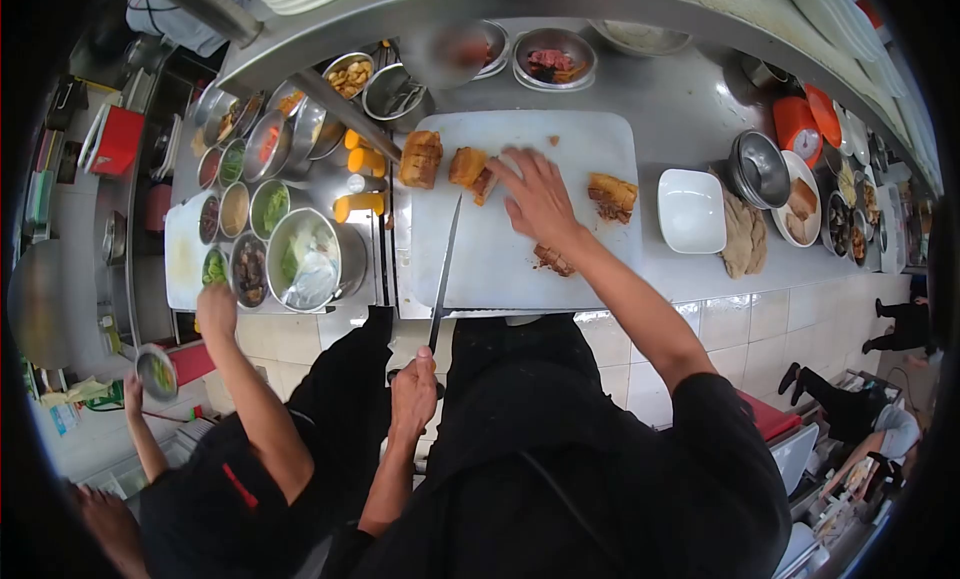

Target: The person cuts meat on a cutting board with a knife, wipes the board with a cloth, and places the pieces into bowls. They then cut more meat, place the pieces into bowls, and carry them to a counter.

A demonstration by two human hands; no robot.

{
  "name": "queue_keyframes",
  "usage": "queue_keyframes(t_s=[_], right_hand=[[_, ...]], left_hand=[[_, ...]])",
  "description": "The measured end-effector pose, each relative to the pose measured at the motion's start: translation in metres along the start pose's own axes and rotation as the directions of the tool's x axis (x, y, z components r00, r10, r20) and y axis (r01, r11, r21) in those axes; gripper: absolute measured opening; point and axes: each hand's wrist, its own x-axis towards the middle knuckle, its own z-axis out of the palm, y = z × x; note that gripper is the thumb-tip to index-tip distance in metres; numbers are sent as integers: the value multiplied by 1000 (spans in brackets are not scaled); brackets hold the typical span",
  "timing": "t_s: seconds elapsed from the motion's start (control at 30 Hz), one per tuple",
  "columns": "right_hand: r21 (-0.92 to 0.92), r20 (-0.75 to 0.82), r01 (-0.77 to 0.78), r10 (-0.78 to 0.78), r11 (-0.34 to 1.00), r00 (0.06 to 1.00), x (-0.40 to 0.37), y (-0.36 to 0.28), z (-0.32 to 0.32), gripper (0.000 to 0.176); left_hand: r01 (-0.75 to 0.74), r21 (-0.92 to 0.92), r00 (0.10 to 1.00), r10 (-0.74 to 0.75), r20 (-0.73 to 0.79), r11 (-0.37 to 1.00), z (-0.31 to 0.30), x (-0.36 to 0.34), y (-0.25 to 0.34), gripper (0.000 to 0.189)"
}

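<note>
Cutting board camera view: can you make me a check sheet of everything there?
surface: white cutting board on a steel counter.
job's things: knife lying across the board; browned meat chunks along its far edge.
clutter: white dish; metal bowls of ingredients.
hands: left hand grips the knife handle; right hand spread open on the board beside the chunks.
cables: nothing seen.
surroundings: co-worker's hand by the bowls.

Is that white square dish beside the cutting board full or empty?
Empty: the white square dish shows only its bare white inside, with no food in it.
</note>
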Motion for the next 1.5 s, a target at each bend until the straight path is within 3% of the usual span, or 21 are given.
queue_keyframes(t_s=[0.1,0.13,0.17,0.23,0.3,0.33,0.43,0.57,0.67,0.8,0.97,1.03,1.07,1.17,1.2,1.37,1.5], right_hand=[[-118,1,115,-116,986,993,25,15,22,33],[-88,212,2,17,996,977,26,16,17,36],[-84,419,-112,137,990,897,28,12,7,39],[-145,490,-114,172,983,855,14,-4,-9,40],[-7,392,-152,142,988,909,0,-12,-15,44],[-6,258,-118,116,993,959,-7,-6,-6,52],[51,395,-205,169,977,903,-15,6,10,65],[84,414,-306,246,948,877,-33,-13,18,64],[46,257,-385,362,922,896,-45,-31,17,55],[145,92,-314,304,938,948,-55,-22,30,50],[163,159,-339,314,927,936,-56,-22,33,50],[165,136,-323,303,932,943,-54,-21,32,51],[170,125,-305,286,937,950,-56,-22,32,51],[184,181,-303,271,935,945,-55,-21,31,52],[189,181,-297,264,936,948,-56,-22,31,52],[135,277,-360,314,923,908,-52,-21,31,53],[136,241,-366,328,920,913,-56,-23,31,54]], left_hand=[[15,-44,1000,-15,-6,999,0,-1,-1,71],[15,-51,1000,-16,-12,999,-2,0,-4,71],[8,-17,1000,-8,-8,1000,-2,1,-10,71],[13,7,1000,-13,-2,1000,0,-1,-18,72],[-19,-11,1000,19,-15,1000,2,-2,-22,72],[-17,6,1000,17,-2,1000,0,-4,-16,72],[-42,-10,999,42,5,999,5,0,-7,74],[-93,31,994,90,66,995,8,5,20,75],[-124,76,990,119,72,989,12,8,37,74],[-134,189,990,122,76,973,11,10,48,73],[-136,277,989,117,86,951,0,3,39,73],[-71,306,993,37,114,949,-5,0,36,73],[-133,328,989,104,105,935,-3,3,35,74],[-165,325,982,124,141,931,20,35,34,75],[-116,286,991,90,104,951,28,41,41,77],[-151,313,988,129,90,938,26,38,33,79],[-192,272,981,184,56,943,23,29,28,79]])
